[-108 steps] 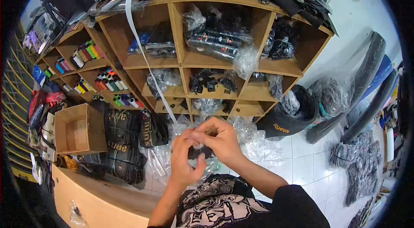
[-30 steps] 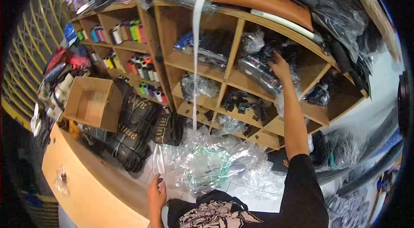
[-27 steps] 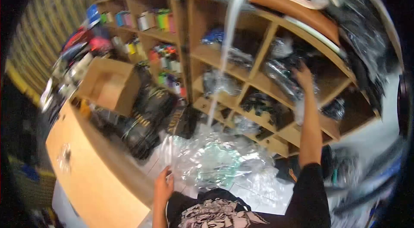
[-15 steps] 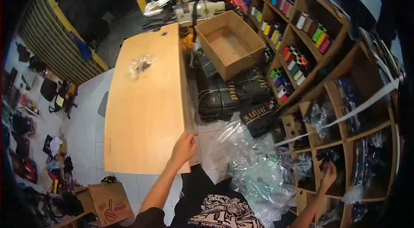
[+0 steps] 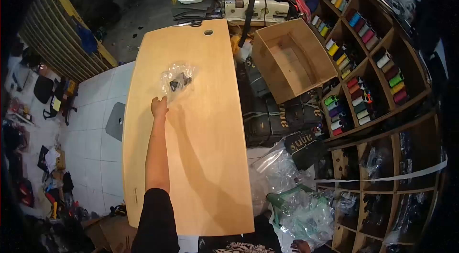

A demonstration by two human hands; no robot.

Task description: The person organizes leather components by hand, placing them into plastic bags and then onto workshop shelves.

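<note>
A clear plastic bag (image 5: 178,80) with small dark items inside lies on the light wooden table (image 5: 191,157). My left hand (image 5: 159,105) reaches over the table at the near left edge of the bag; its fingers are bent, and whether they grip the plastic is unclear. Low in the view, beside a heap of clear plastic (image 5: 306,214), my right hand (image 5: 300,246) is partly cut off by the frame's bottom edge. What it holds, if anything, cannot be made out.
An open cardboard box (image 5: 296,61) rests on dark tied bundles (image 5: 272,126) right of the table. Wooden shelves (image 5: 358,138) with thread spools and bagged items line the right side. Scissors (image 5: 193,24) lie at the table's far edge, near a sewing machine (image 5: 267,9).
My left hand has moved from the table's near right edge forward to the bag. My right hand has left the shelf compartment and dropped to the bottom of the view. The camera view has shifted.
</note>
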